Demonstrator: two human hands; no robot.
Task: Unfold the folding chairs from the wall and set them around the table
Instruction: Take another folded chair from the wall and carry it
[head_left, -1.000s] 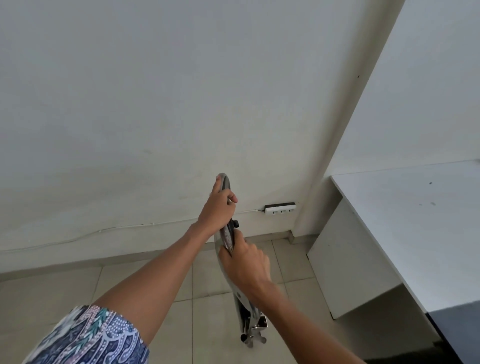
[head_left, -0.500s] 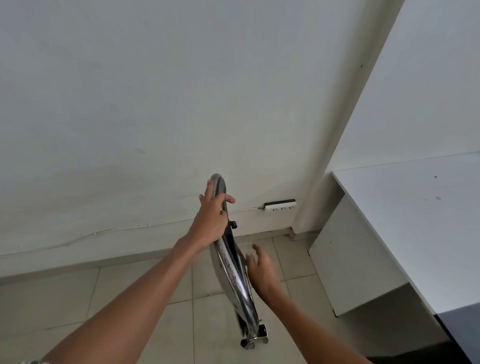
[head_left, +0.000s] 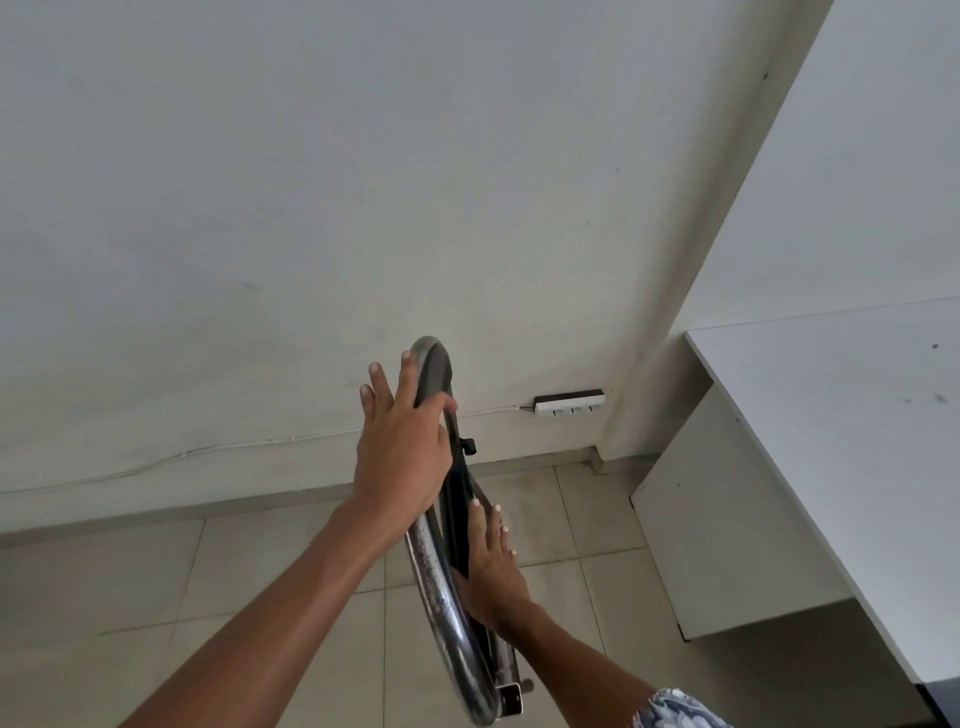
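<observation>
A folded chair (head_left: 440, 587) with a chrome tube frame and a black seat stands edge-on on the tiled floor, in front of the wall. My left hand (head_left: 400, 452) holds the top bend of the frame, thumb hooked over the tube and fingers stretched up along its left side. My right hand (head_left: 491, 566) lies lower down on the right side, its straight fingers pressing flat against the black seat. The chair's foot (head_left: 511, 699) shows at the bottom. The white table (head_left: 857, 415) is at the right.
A white power strip (head_left: 570, 404) hangs low on the wall, with a thin white cable (head_left: 182, 454) running left from it. The table's white side panel (head_left: 727, 545) stands on the floor close to the chair's right. Beige tiles spread to the left.
My right hand let go of the frame, opened, and now presses flat on the seat. My left hand slid higher on the top bend, and the chair tipped slightly away from the wall.
</observation>
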